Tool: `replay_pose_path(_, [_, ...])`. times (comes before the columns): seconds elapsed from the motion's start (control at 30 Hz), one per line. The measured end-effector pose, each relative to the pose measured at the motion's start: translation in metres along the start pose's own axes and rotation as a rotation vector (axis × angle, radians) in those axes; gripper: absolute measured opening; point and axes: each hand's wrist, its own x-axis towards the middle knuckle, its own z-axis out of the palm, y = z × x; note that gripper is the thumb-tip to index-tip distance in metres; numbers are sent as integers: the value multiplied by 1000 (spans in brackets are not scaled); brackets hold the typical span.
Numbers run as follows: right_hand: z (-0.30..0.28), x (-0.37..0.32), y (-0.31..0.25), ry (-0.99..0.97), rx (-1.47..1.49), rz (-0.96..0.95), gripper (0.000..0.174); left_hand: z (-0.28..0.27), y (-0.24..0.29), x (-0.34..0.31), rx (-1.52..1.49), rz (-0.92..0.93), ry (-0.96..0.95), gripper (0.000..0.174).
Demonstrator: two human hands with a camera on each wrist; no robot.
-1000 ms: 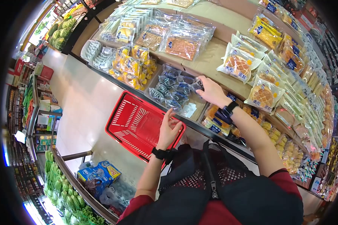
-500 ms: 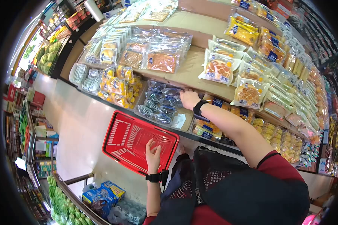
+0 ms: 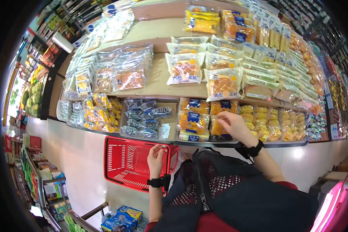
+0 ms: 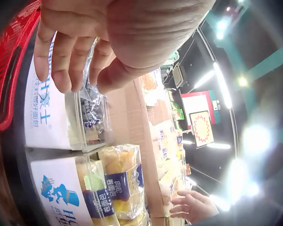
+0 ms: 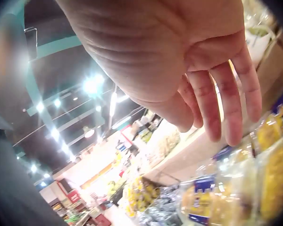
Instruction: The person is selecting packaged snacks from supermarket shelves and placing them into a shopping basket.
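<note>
Straight ahead, a long shelf carries bagged breads and snacks. Below it sits a red basket. On the shelf's lower tier lie yellow bread packs; the right hand hovers over them, fingers slack and apart, gripping nothing. The left hand hangs over the basket's rim, loosely curled, empty.

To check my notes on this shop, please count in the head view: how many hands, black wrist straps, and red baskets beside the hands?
Hands: 2, the left hand and the right hand
Black wrist straps: 2, left strap and right strap
Red basket: 1
Total: 5
</note>
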Motion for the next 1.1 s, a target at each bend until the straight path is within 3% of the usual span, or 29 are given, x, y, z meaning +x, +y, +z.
replay_pose_path(0.07, [-16, -19, 18, 47, 45, 124, 16, 10, -2, 4, -53, -21, -70, 27])
replay_pose_path(0.23, [-33, -47, 47, 146, 209, 189, 15, 39, 9, 6, 18, -14, -140, 25])
replay_pose_path(0.4, [-50, -37, 50, 173, 95, 167, 16, 62, 22, -6, 78, 16, -164, 26])
replay_pose_path(0.47, [-60, -18, 54, 394, -223, -234, 20, 67, 16, -12, 58, 23, -139, 26])
replay_pose_path(0.6, [-83, 35, 37, 509, -387, -440, 31, 73, 12, -35, 55, -4, -66, 25])
replay_pose_path(0.73, [-86, 86, 39, 493, -428, -556, 34, 74, 1, -56, 26, 5, 20, 25])
replay_pose_path(0.87, [-74, 110, 47, 411, -594, -557, 36, 76, -2, -80, 11, -33, 115, 25])
replay_pose_path(1.1, [-76, 118, 43, 288, -538, -556, 16, 81, -5, -98, 59, -15, 175, 25])
